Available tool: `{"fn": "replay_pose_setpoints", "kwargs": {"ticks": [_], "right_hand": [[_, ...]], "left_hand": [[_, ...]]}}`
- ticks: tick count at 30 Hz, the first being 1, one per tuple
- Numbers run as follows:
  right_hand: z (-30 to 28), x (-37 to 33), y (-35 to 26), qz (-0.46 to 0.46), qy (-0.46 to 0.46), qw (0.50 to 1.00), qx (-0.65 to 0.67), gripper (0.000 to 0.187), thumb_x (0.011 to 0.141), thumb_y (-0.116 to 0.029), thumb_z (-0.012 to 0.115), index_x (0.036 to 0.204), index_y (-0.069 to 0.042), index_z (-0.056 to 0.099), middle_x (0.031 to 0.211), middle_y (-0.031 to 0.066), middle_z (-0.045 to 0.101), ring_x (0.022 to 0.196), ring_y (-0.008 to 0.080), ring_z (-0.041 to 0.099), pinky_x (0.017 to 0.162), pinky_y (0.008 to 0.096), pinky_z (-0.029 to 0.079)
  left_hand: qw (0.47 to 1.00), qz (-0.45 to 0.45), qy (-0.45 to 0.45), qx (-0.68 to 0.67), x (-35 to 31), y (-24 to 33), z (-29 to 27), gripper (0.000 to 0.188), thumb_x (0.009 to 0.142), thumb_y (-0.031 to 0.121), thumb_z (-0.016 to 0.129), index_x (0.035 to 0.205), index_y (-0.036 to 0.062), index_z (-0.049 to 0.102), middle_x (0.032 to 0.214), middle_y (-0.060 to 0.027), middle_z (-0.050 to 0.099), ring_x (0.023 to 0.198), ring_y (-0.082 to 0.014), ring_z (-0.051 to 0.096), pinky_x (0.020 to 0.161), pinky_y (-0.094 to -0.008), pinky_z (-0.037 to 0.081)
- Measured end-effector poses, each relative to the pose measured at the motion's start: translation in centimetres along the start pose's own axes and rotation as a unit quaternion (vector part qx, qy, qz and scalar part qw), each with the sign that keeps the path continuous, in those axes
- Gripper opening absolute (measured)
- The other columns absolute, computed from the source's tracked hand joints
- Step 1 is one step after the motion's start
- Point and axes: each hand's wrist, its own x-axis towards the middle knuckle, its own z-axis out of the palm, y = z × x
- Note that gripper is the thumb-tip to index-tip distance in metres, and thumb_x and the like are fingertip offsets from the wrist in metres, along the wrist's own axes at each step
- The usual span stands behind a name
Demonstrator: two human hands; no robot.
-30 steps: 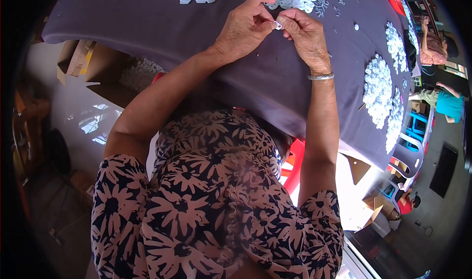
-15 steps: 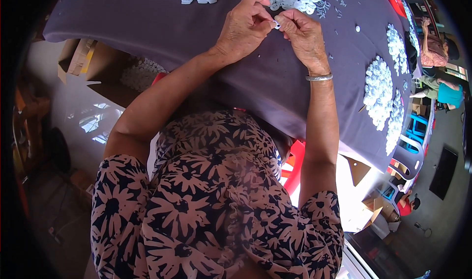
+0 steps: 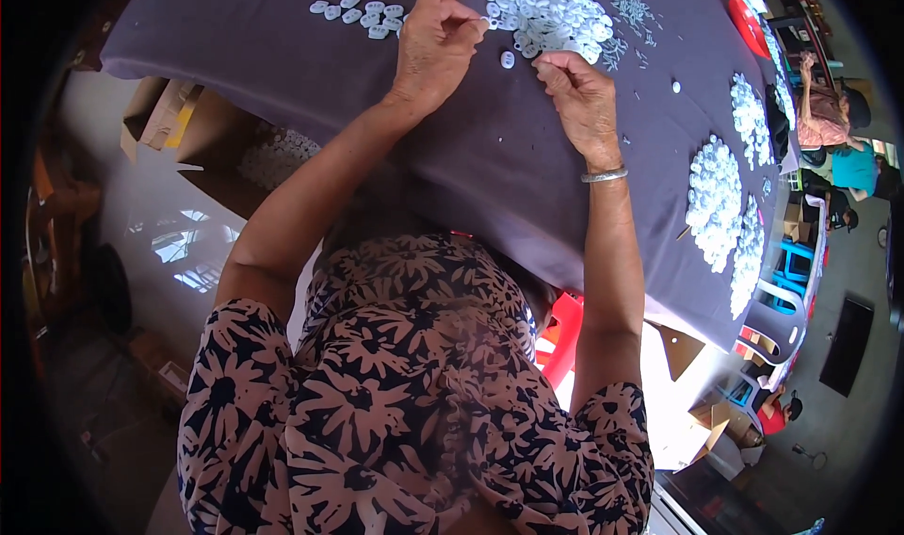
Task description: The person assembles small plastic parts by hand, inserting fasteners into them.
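My left hand (image 3: 435,53) is raised over the dark tablecloth (image 3: 311,73), thumb and forefinger pinched on a small white plastic piece (image 3: 489,24). To its right, my right hand (image 3: 582,97) has thumb and forefinger pressed together; anything between them is too small to make out. Between the hands, a single white oval plastic piece (image 3: 508,59) with dark marks lies on the cloth. Just beyond them is a heap of similar white pieces (image 3: 551,12). Left of my left hand, several marked white oval pieces (image 3: 372,15) lie in a loose group.
Small grey pin-like parts (image 3: 633,12) are scattered right of the heap. More white piles (image 3: 716,196) cover the table's right side, near a red container (image 3: 749,24). An open cardboard box (image 3: 221,125) holding white pieces stands below the left edge. Other people (image 3: 824,116) are at far right.
My hands, together on one small white piece before, have parted, the left moving left and the right slightly down. A white oval piece now shows on the cloth between them.
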Motion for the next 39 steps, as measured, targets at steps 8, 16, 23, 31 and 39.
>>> {"fn": "replay_pose_setpoints", "kwargs": {"ticks": [8,16,23,31,39], "right_hand": [[2.1,2.1,-1.7,-0.110,-0.028,0.969,-0.221,0.011,0.081,-0.010,0.066,0.090,-0.003,0.065,0.080,0.0072,0.064,0.067,0.0178,0.062,0.062,0.0292,0.050],[3.4,1.6,-2.8,-0.164,-0.040,0.921,-0.352,0.010,0.076,-0.008,0.065,0.081,-0.002,0.060,0.081,0.0147,0.059,0.072,0.0350,0.060,0.062,0.0421,0.049],[1.8,0.7,-2.7,-0.155,-0.049,0.918,-0.363,0.018,0.073,-0.005,0.062,0.091,-0.002,0.062,0.085,0.0156,0.060,0.075,0.0354,0.061,0.065,0.0422,0.051],[0.5,-0.6,-3.2,-0.145,-0.026,0.903,-0.404,0.023,0.072,-0.005,0.062,0.095,-0.004,0.062,0.087,0.0148,0.063,0.071,0.0349,0.062,0.064,0.0424,0.052],[1.4,-0.7,-2.3,-0.098,-0.044,0.926,-0.363,0.015,0.079,-0.003,0.045,0.086,0.000,0.059,0.076,0.0214,0.063,0.072,0.0382,0.064,0.066,0.0464,0.052]], "left_hand": [[0.999,-0.004,0.027,-0.017,-0.3,-0.5,0.6,0.036,0.083,-0.001,0.058,0.116,0.0037,0.043,0.081,-0.0044,0.060,0.067,-0.0097,0.057,0.057,-0.0231,0.050],[0.999,-0.008,0.031,-0.014,-1.1,-1.3,0.9,0.034,0.083,-0.002,0.058,0.114,0.0017,0.044,0.080,-0.0049,0.059,0.069,-0.0086,0.056,0.065,-0.0226,0.049],[0.999,-0.008,0.041,-0.019,-1.0,-0.9,0.7,0.032,0.083,-0.003,0.059,0.112,0.0022,0.045,0.079,-0.0050,0.060,0.070,-0.0080,0.057,0.065,-0.0226,0.049],[0.998,0.017,-0.001,-0.060,-0.7,-1.4,1.4,0.031,0.087,0.003,0.059,0.115,0.0072,0.046,0.085,0.0010,0.057,0.072,-0.0058,0.055,0.058,-0.0201,0.047],[1.000,0.001,-0.015,-0.007,-1.0,-2.0,-0.3,0.022,0.088,0.002,0.059,0.109,0.0048,0.055,0.100,-0.0012,0.054,0.075,-0.0070,0.054,0.060,-0.0192,0.046]]}}
